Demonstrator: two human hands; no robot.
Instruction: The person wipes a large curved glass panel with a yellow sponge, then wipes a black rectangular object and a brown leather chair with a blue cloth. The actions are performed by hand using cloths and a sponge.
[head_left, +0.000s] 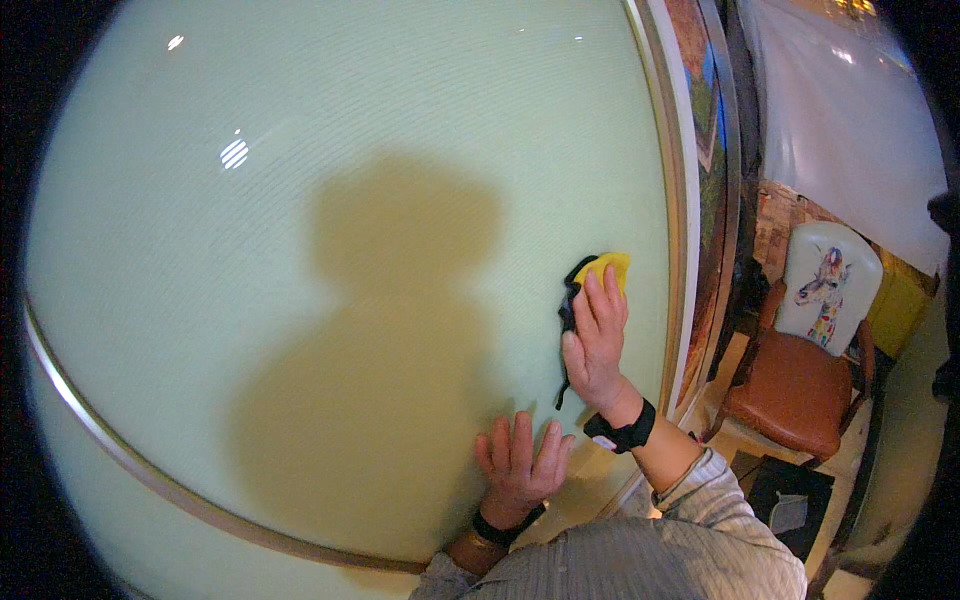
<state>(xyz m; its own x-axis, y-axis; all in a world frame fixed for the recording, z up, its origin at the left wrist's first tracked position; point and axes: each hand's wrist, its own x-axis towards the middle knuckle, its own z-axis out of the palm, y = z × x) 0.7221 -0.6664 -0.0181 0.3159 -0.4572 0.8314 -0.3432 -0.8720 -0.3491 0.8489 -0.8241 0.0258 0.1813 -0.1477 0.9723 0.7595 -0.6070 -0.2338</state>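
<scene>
Before me is a large pale green panel (555, 150), glossy and finely lined, perhaps glass, with my shadow across its middle. My right hand (600, 337) lies flat over a yellow and black cloth (611, 264), pressing it against the panel near its right edge. The cloth's black part hangs along the thumb side and ends in a thin tail. Lower and to the left, my left hand (521, 461) holds nothing. Its fingers are spread, at or very close to the panel; contact cannot be made out. Black bands circle both wrists.
A beige and white frame (679, 225) edges the panel at right, beside a colourful picture (705, 172). A metallic strip (150, 469) curves along the lower left. Further right stand a brown chair (795, 382) with a giraffe print, a translucent sheet (840, 112) and a black box-like object (787, 495).
</scene>
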